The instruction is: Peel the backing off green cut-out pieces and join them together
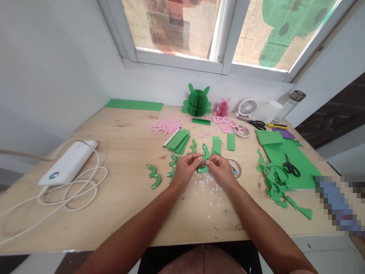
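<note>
Between my hands is a curved green paper cutout with small white strips on it. My left hand pinches its left side, fingers closed. From the right, my right hand has thumb and fingers pressed together at its edge; whether a tiny strip is between them is too small to tell. Tiny white paper bits lie scattered below my hands. Left of them lie a wavy green cutout with white strips and several similar ones, partly hidden by my left hand. A tape roll sits just beyond my right hand.
Pink cutouts, folded green papers, green scraps and scissors surround the work. Along the back stand a green honeycomb paper figure, a small pink one and a fan. A white power strip lies left.
</note>
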{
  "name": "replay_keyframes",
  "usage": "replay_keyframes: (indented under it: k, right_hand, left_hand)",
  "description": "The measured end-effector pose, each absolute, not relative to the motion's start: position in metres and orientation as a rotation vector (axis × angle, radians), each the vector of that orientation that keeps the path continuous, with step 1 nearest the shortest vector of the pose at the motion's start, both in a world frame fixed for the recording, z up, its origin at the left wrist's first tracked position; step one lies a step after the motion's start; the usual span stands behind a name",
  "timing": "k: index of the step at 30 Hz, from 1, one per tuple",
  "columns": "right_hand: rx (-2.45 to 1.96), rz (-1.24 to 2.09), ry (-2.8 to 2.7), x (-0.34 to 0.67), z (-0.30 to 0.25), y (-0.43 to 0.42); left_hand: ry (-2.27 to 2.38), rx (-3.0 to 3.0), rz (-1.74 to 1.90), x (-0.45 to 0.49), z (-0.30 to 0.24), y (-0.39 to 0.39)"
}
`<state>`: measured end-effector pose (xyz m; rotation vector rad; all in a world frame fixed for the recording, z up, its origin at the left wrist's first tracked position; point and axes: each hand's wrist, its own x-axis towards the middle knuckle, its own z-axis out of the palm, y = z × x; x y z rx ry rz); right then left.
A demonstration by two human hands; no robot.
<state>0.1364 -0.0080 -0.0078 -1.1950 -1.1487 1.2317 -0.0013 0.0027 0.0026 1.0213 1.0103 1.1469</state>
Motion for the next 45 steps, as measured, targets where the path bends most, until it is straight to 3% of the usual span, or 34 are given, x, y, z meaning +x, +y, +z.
replay_keyframes:
  k: [28,45]
  right_hand:
    - [-1.171,1.060,-1.099,0.1425,-0.0001,-0.0057]
    - [-1.163,1.133,-1.180,0.1413,-0.0057,-0.0069]
  left_hand:
    - [0.877,1.029,0.877,-0.0091,0.0083,0.0037]
    - [0.899,0.954,1.070,-0.0045,0.0024,0.0050]
